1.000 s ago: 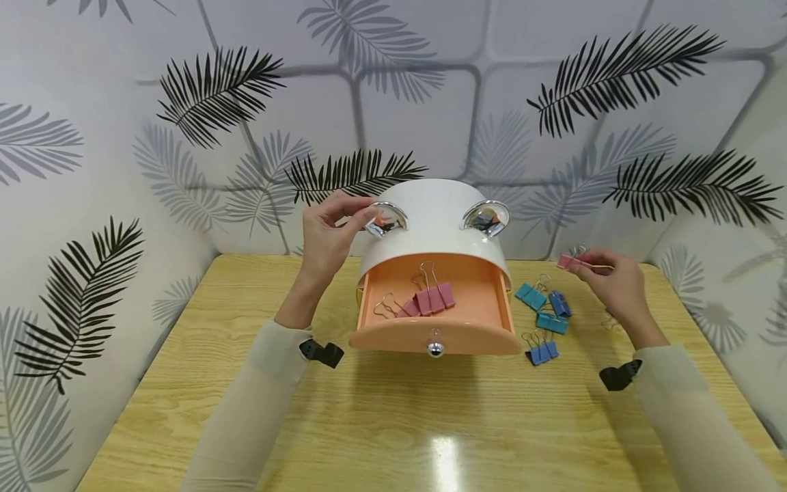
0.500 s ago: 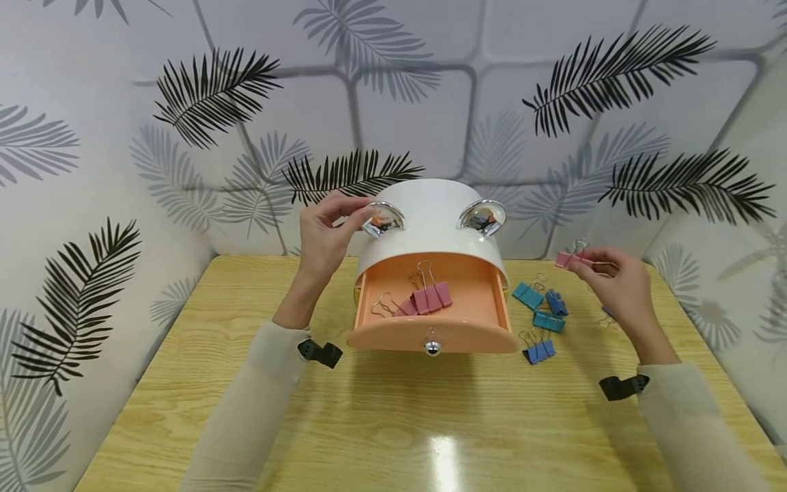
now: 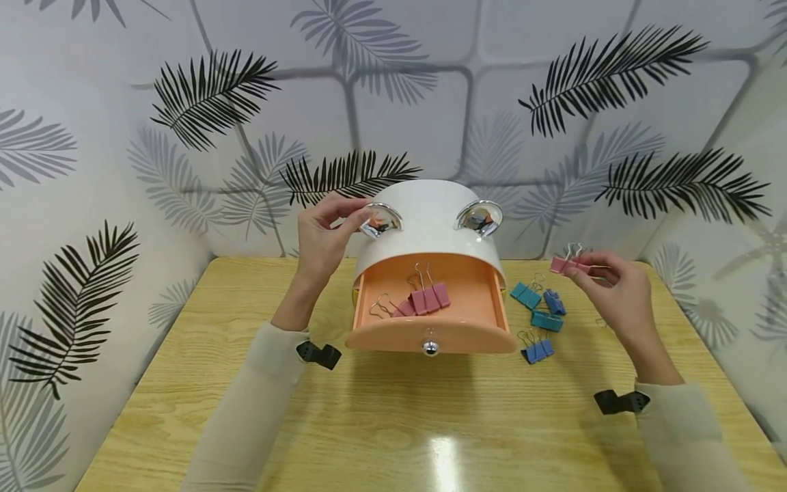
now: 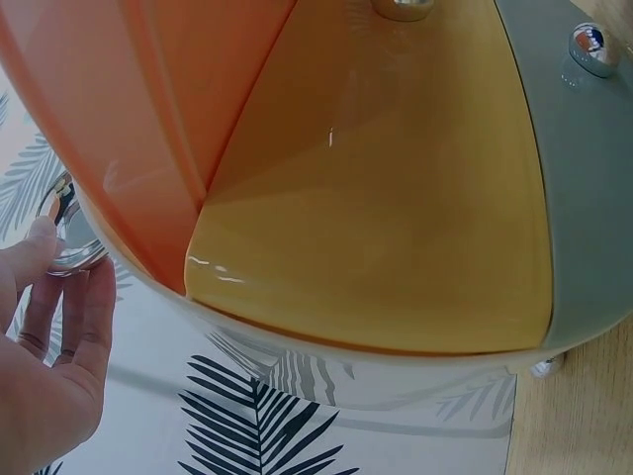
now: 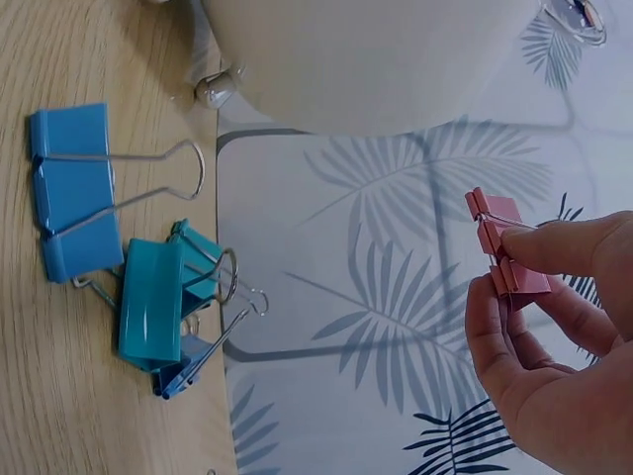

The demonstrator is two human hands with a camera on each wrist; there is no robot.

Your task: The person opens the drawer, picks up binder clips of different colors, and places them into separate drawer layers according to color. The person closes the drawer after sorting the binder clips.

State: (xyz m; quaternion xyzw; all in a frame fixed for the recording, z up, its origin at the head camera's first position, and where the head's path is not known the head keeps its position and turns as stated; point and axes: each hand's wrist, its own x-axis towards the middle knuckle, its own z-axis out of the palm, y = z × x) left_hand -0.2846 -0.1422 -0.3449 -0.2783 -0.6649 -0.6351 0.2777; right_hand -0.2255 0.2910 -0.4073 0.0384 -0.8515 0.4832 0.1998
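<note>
My left hand (image 3: 322, 236) pinches the rim of a round chrome ornament (image 3: 389, 220) on the left of a white rounded drawer box (image 3: 433, 225). Its upper orange drawer (image 3: 393, 338) is pulled out, with several pink binder clips (image 3: 430, 298) inside at the left. To the right of the box, above the table, my right hand (image 3: 617, 294) holds a pink binder clip (image 5: 506, 242) between thumb and fingers. The clip's wire handles stand up in the head view. In the left wrist view, a yellow drawer (image 4: 386, 198) and a grey-green drawer (image 4: 593, 188) are pushed in.
On the wooden table (image 3: 246, 383) right of the box lie teal binder clips (image 3: 547, 321) and blue binder clips (image 3: 537, 350). A leaf-patterned wall (image 3: 418, 123) rises close behind the box. A chrome knob (image 3: 431, 348) sticks out from the orange drawer's front.
My right hand has shifted a little to the left, turning the pink binder clip so its handles show more. My left hand stays on the chrome ornament; the drawer has not moved.
</note>
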